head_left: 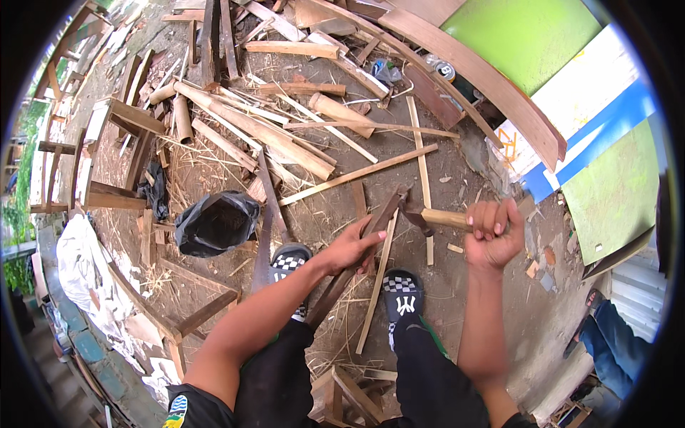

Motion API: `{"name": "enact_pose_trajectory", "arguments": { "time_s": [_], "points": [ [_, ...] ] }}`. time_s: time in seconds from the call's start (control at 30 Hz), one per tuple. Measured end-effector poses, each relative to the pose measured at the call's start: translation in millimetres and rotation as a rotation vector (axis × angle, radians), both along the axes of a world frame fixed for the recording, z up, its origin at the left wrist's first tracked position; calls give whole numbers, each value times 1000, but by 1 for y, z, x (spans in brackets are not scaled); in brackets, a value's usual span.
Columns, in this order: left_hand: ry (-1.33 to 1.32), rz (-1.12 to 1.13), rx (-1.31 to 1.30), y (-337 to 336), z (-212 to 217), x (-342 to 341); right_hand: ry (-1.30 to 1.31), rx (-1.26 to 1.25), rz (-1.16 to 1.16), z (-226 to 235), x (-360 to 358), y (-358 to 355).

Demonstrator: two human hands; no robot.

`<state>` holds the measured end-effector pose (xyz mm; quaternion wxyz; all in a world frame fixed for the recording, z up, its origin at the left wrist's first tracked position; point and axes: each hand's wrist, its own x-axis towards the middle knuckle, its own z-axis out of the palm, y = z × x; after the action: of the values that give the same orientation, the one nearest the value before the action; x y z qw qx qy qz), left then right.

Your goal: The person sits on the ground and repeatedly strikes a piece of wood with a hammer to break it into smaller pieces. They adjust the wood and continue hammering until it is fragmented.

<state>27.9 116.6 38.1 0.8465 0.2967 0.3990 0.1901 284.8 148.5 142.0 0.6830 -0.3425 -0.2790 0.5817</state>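
My left hand (pixel 354 245) grips a dark wooden bar (pixel 332 291) that slants from between my legs up and away to the right. In my right hand (pixel 494 232) is a hammer (pixel 444 218), held by its pale wooden handle with the fingers wrapped round it. Its metal head is at the far end of the bar; whether the two touch I cannot tell. A thin light strip of wood (pixel 376 289) lies on the ground beside the bar, near my right sandal (pixel 402 292). The handsaw (pixel 264 246) stands left of the bar, partly hidden by my left arm.
Ahead lies a heap of bamboo (pixel 250 128) and scrap wood. An open black plastic bag (pixel 217 223) stands at the left, near a wooden frame (pixel 203 314). Green and white panels (pixel 524 39) lean at the far right. Another person's legs (pixel 615 342) show at the right edge.
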Motion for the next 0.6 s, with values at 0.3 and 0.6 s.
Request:
{"name": "enact_pose_trajectory", "arguments": {
  "time_s": [0.3,0.6],
  "points": [
    [793,18,653,2,13,5,-169,41,-85,6,-20,-8],
    [921,-65,608,9,41,-10,-319,119,-85,28,-38,-16]
  ]
}}
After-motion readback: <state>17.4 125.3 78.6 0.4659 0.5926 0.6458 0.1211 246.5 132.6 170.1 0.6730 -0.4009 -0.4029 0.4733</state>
